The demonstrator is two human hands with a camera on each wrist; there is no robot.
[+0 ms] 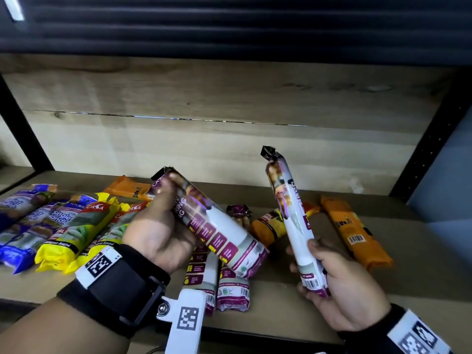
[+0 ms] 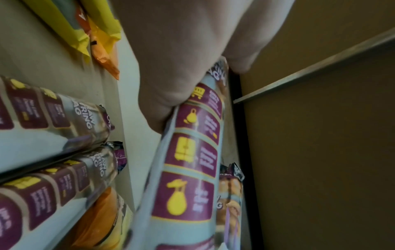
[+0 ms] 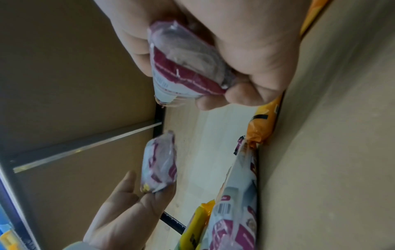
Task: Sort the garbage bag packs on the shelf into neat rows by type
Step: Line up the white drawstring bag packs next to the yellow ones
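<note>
Two purple packs (image 1: 217,226) aloft, one gripped by each hand (image 1: 155,233); two shelved.

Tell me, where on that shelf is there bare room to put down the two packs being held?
Bare shelf lies between the purple packs at front centre and the orange pack on the right, and along the back wall behind everything. The left end is crowded with blue packs and yellow packs.

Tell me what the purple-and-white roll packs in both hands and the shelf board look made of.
Purple-and-white roll pack in the left hand and its twin in the right hand: glossy thin plastic film, judging by highlights and crimped dark ends. Pale shelf board: matte wood-grain surface, probably laminate or wood; which one is unclear.
</note>
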